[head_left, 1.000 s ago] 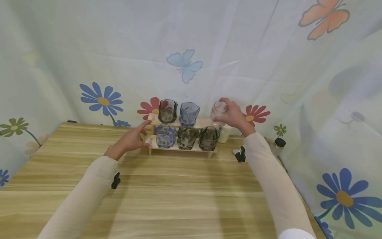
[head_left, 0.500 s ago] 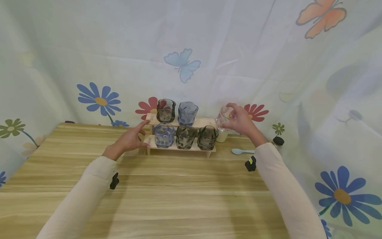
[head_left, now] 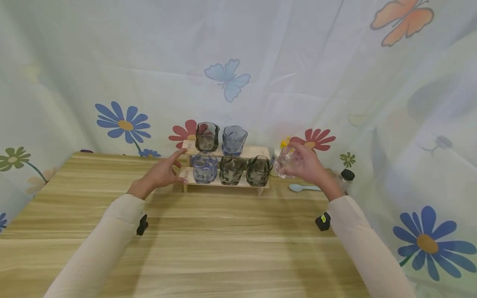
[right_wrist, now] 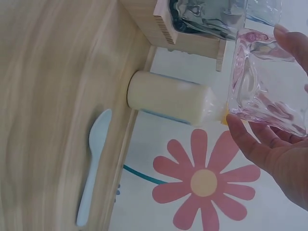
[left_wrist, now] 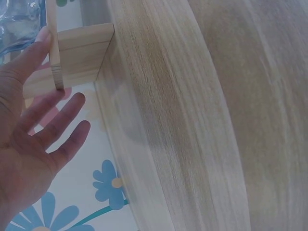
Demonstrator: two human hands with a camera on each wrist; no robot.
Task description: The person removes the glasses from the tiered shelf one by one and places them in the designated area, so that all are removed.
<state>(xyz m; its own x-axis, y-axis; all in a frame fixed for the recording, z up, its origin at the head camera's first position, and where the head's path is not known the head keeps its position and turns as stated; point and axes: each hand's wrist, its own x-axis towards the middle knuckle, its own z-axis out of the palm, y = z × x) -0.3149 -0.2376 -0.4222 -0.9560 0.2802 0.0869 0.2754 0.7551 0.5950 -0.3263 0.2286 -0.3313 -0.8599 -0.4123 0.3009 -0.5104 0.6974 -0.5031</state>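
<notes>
In the head view a two-tier wooden rack (head_left: 257, 152) stands at the back of the table with tinted glasses in two rows. My left hand (head_left: 161, 173) is at its left end, fingers spread and mostly straight. The left wrist view has the thumb against the shelf board (left_wrist: 54, 57) and a fingertip at its corner. Off the rack's right end, my right hand (head_left: 311, 167) holds a clear pinkish glass (head_left: 284, 163). Thumb and fingertips grip this glass (right_wrist: 269, 86) from opposite sides in the right wrist view, close to a smoky glass (right_wrist: 207, 17).
A cream-coloured bottle (right_wrist: 166, 98) with a yellow top stands right of the rack. Before it lies a pale blue spoon (head_left: 302, 187). Farther right is a jar with a black lid (head_left: 348, 174). A flower-printed curtain (head_left: 167, 82) hangs behind the table.
My right hand has carried the clear glass off the upper shelf's right end, moving right, down and toward me. The spoon and bottle show more. My left hand has stayed at the rack.
</notes>
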